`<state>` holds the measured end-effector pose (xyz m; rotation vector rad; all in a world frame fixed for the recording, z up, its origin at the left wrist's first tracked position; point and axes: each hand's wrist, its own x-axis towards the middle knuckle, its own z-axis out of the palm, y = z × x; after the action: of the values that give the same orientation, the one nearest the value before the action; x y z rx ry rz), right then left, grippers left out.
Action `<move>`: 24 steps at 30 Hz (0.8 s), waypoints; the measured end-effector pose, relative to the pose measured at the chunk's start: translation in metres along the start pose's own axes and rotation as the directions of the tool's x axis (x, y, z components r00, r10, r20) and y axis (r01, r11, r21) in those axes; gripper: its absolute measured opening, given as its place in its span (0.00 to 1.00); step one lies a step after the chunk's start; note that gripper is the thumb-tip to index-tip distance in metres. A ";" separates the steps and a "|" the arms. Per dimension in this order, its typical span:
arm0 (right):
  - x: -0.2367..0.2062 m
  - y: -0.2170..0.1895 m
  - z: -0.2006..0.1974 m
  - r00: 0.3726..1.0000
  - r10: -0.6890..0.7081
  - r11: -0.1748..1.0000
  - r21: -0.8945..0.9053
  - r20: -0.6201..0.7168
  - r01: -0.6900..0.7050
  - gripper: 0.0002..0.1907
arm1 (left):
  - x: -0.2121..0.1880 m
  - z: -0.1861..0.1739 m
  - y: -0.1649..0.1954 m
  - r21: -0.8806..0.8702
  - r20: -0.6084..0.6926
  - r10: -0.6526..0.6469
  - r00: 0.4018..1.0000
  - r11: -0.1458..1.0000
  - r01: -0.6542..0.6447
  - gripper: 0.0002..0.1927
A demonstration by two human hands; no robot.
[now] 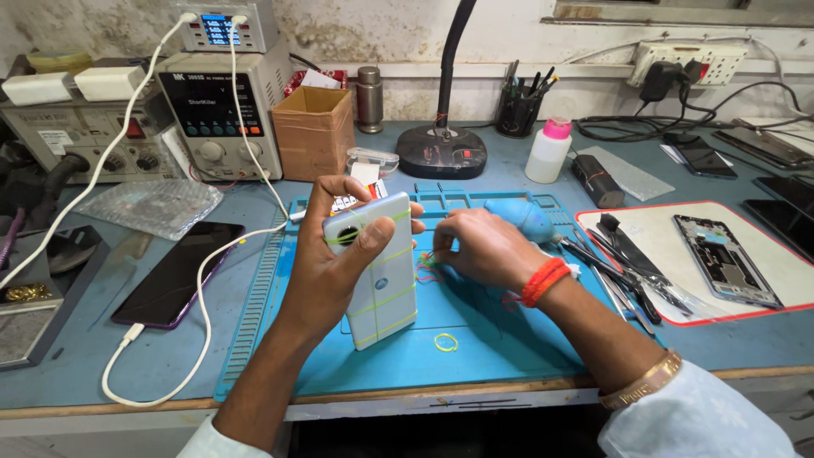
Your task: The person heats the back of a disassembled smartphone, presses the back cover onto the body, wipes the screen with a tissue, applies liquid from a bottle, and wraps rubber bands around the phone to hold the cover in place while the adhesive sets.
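A person's two bare hands are working over a blue mat [475, 339] on a blue bench [127, 365]. Nearest the viewer, a single yellow band [446, 342] is lying loose on the mat.

The left hand [339, 254] is closing around a white phone [377, 271], thumb across its back near the camera ring and fingers curling over the top edge. The phone is standing upright, its lower end resting on the mat, with thin yellow bands wrapping across it at several heights.

Just beside it, the right hand [487, 246] is pinching into a small tangle of bands [428, 267] on the mat, fingertips drawn together; how firmly it is gripping them cannot be told. An orange thread is circling that wrist.

To the left, a dark phone [174, 271] is lying flat with a white cable [199, 297] plugged into it. To the right, a white tray [763, 254] with a red rim is holding an opened phone frame [725, 259], with tools [623, 263] lying at its near edge.

Farther back are standing a cardboard box [314, 127], a lamp base [441, 151], a white bottle [547, 151] with a pink cap, and a pen cup [519, 110]. Power supply units [216, 102] are sitting against the wall at the left.
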<state>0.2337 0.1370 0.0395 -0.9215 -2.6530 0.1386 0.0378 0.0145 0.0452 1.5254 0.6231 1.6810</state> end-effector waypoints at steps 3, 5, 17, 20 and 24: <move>-0.002 0.007 -0.005 0.997 -0.004 1.000 -0.020 -0.072 0.003 0.09 | -0.003 -0.002 0.000 0.000 -0.016 0.002 1.000 1.000 -0.002 0.18; -0.004 0.006 -0.004 0.993 -0.015 1.000 -0.027 -0.117 0.012 0.11 | -0.004 -0.004 0.000 0.017 -0.025 0.013 1.000 1.000 -0.013 0.17; 0.003 -0.011 -0.012 0.984 -0.021 0.863 0.494 -0.175 0.106 0.11 | 0.000 -0.002 0.001 0.130 0.027 0.068 0.997 0.989 -0.071 0.07; -0.011 -0.011 -0.036 0.994 0.081 0.557 0.831 -0.073 0.015 0.12 | 0.003 0.002 0.000 0.218 0.006 0.082 0.997 0.973 -0.081 0.10; -0.023 -0.024 -0.053 0.993 0.034 0.404 0.910 -0.117 0.093 0.14 | 0.004 0.009 0.001 0.314 -0.053 0.096 0.994 0.946 -0.075 0.13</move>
<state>0.2544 0.1030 0.0883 -0.4287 -1.9190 1.3526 0.0462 0.0162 0.0498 1.7423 0.9055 1.7685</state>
